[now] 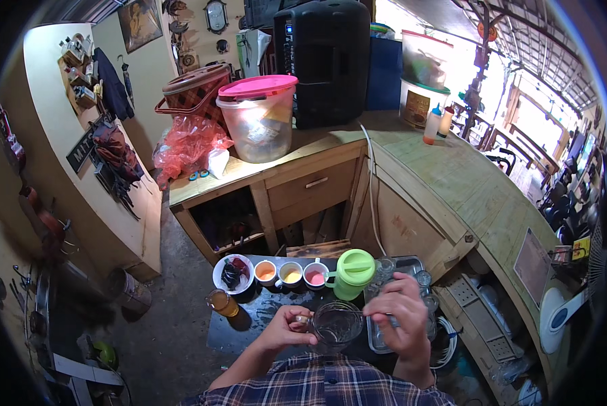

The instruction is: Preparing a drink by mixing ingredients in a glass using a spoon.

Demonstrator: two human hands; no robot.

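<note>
My left hand (pixel 287 330) grips the handle of a clear glass mug (pixel 338 332) close to my body. At the mug's right rim, my right hand (pixel 402 312) pinches a thin utensil, seemingly a spoon, whose far end I cannot make out. Beyond the mug stands a light-green lidded plastic pitcher (pixel 355 276). Left of the pitcher are three white cups with pink (pixel 315 275), yellow (pixel 290 274) and orange (pixel 266 272) contents. A white bowl (pixel 217 279) holds dark and red bundles in plastic. In front of it sits a glass mug of amber liquid (pixel 223 303).
A metal tray (pixel 378 345) with several glasses (pixel 423 278) lies under and beside my right hand. Behind the low dark table (pixel 222 335) runs a wooden counter (pixel 410 152) with a pink-lidded bucket (pixel 258 122), a black speaker (pixel 329 66) and squeeze bottles (pixel 432 125).
</note>
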